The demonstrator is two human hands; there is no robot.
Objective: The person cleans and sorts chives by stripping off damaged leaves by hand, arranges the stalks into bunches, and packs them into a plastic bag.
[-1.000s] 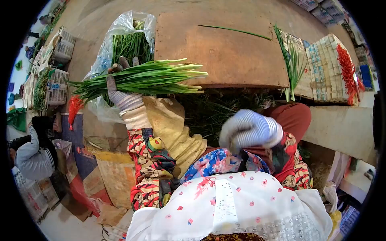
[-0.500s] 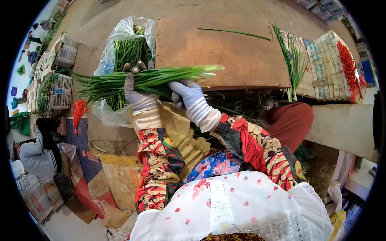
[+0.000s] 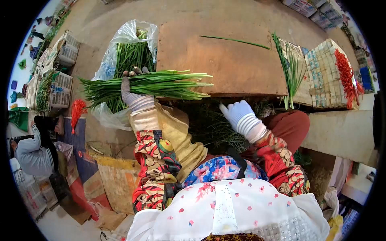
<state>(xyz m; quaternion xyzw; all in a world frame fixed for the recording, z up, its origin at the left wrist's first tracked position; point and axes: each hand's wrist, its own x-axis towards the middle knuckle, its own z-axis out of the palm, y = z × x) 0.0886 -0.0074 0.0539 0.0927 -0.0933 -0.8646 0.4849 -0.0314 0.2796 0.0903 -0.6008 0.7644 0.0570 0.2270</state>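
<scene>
My left hand (image 3: 134, 90), in a striped knit glove with dark fingertips, is wrapped round a bunch of green chives (image 3: 173, 84). The bunch lies level, its pale cut ends to the right and its leaf tips to the left, just before the wooden board's front edge. My right hand (image 3: 241, 116), in a matching glove, is apart from the bunch, lower and to the right, over loose dark green leaves (image 3: 213, 128). One finger points left, apart from the others; nothing shows in this hand. Behind the left hand, a clear plastic bag (image 3: 106, 60) holds more chives (image 3: 134, 54).
The wooden board (image 3: 217, 60) bears a single chive leaf (image 3: 235, 41). Right of it are loose chives (image 3: 291, 74), a paper-covered block (image 3: 323, 72) and red ties (image 3: 345, 72). More red ties (image 3: 77, 112) hang at left. Another person (image 3: 36, 152) sits far left, near white crates (image 3: 61, 90).
My right hand has let go of the chives' cut ends and moved right and down. The bunch stays in my left hand, its ends now fully visible.
</scene>
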